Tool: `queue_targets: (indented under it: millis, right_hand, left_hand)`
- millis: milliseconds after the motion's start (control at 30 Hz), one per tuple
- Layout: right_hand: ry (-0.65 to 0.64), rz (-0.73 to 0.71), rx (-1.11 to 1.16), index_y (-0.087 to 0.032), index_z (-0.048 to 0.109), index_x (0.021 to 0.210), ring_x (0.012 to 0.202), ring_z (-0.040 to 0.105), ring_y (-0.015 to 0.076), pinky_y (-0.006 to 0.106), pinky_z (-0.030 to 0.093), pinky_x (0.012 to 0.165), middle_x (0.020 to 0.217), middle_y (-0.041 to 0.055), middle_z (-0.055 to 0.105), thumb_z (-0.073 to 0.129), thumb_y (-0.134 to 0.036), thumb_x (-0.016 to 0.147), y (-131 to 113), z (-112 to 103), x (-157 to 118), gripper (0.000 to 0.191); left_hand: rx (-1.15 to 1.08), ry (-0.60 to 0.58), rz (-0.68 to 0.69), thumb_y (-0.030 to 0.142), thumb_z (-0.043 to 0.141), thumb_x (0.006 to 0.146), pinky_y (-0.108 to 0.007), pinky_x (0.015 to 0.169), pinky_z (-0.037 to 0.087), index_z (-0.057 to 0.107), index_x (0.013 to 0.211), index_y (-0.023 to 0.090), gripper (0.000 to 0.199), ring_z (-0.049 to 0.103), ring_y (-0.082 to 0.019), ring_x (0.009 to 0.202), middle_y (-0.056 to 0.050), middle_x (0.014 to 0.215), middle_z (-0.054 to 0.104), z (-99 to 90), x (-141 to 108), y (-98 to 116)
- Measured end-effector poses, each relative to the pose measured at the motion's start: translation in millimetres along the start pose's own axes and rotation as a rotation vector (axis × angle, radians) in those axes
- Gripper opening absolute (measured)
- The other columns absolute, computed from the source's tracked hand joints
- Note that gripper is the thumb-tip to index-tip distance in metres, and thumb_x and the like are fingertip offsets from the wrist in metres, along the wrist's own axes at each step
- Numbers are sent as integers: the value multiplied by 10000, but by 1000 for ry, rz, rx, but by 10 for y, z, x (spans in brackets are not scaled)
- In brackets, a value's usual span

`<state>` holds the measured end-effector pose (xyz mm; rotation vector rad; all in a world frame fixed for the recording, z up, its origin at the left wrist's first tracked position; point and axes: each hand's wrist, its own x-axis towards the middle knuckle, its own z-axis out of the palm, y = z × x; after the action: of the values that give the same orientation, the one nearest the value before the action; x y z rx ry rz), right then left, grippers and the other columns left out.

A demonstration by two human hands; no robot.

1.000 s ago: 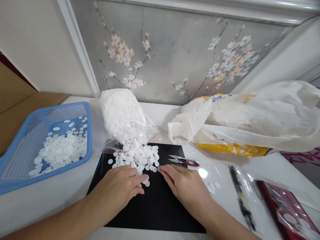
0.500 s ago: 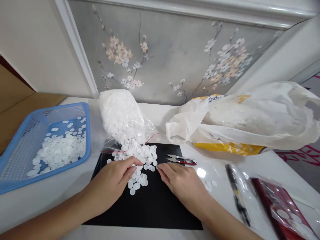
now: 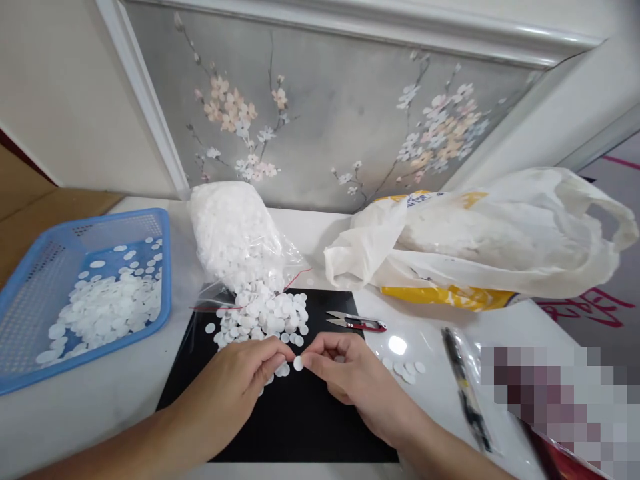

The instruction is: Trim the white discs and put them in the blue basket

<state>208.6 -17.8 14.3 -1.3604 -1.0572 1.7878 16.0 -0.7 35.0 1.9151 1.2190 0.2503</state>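
Observation:
My right hand (image 3: pixel 357 373) pinches a small round white disc (image 3: pixel 298 363) between thumb and forefinger. Close against it on the left, my left hand (image 3: pixel 245 370) has its thumb and fingers drawn together in a pinch; whether anything is between them is hidden. Both hands are over a black mat (image 3: pixel 300 427). Just beyond them lies a heap of white discs (image 3: pixel 273 317), spilling from the mouth of a clear plastic bag (image 3: pixel 233 230) packed with more. A red-edged strip runs along the bag's opening.
Left stands a blue plastic basket (image 3: pixel 167 267) with many discs inside. Red-handled thread snips (image 3: pixel 357 322) lie at the mat's right edge. Several loose discs (image 3: pixel 403 369) and a black pen (image 3: pixel 465 390) are farther right. A white-and-yellow plastic bag (image 3: pixel 465 247) fills the back right.
My right hand has turned and now shows a disc at its fingertips. The two hands have come together, nearer to me. More loose discs show right of the mat, and the view has shifted slightly.

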Motion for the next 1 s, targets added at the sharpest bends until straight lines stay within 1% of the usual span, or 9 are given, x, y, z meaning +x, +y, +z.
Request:
queue_targets:
  millis: [233,333,400,533,667,733,833,933,1000]
  right_hand:
    - [90,-166,-316,-163,622,654,472,323,74,204,242,433,513,-75,401,624,-304,802,54,88,-41,204]
    - [137,-380,-721,-192,668,722,509,493,107,214,351,485,569,-37,587,580,-245,863,120,5,5,174]
    - [216,-497,-927,-205,673,799,576,592,145,239,401,542,674,-2,687,566,-214,878,173,-62,70,134]
    - [253,-531,-1019,-195,670,890,596,631,195,269,389,549,724,40,715,573,-221,877,248,-94,187,102]
    - [265,-530,-1016,-191,681,805,587,604,177,264,379,555,708,45,694,512,-207,899,225,-38,187,194]
    - [270,-508,-986,-198,677,773,516,535,140,241,362,512,615,2,636,513,-219,899,178,-23,147,208]
    - [242,-372,-748,-195,653,714,478,410,105,214,307,456,532,-51,492,552,-265,878,96,-28,85,205]
    - [153,-186,-372,-179,611,682,468,292,81,212,221,426,520,-79,360,601,-343,843,44,-50,67,230]
    - [96,-89,-182,-181,582,684,433,206,64,220,143,400,491,-105,286,636,-387,811,37,-65,79,248]
  left_hand:
    - [-98,-121,-107,469,444,923,-245,519,220,506,723,219,326,338,-117,552,80,585,369,46,-27,23]
    - [-187,-95,-114,436,441,922,-246,528,228,421,646,210,357,335,-114,561,74,588,372,28,-13,9]
    - [-383,-89,-165,438,427,923,-243,520,241,406,633,211,368,336,-111,539,73,558,384,-13,4,5]
    - [-785,-83,-225,375,450,893,-232,476,240,457,609,200,334,358,-106,506,46,523,458,-124,38,-10]
    - [-946,-100,-218,222,447,780,-226,447,223,476,611,195,174,408,-106,502,13,574,543,-190,53,-30]
    - [-845,-94,-220,190,428,744,-227,449,222,493,611,193,149,417,-105,492,14,581,546,-185,55,-29]
    - [-363,14,-170,236,455,825,-234,491,267,614,742,209,181,429,-118,500,44,559,501,-119,56,-30]
    - [164,137,31,287,502,890,-256,572,335,662,926,253,168,541,-154,583,34,643,598,1,54,-78]
    - [375,163,162,238,524,898,-272,610,365,655,927,243,134,620,-186,674,11,747,675,82,52,-130]
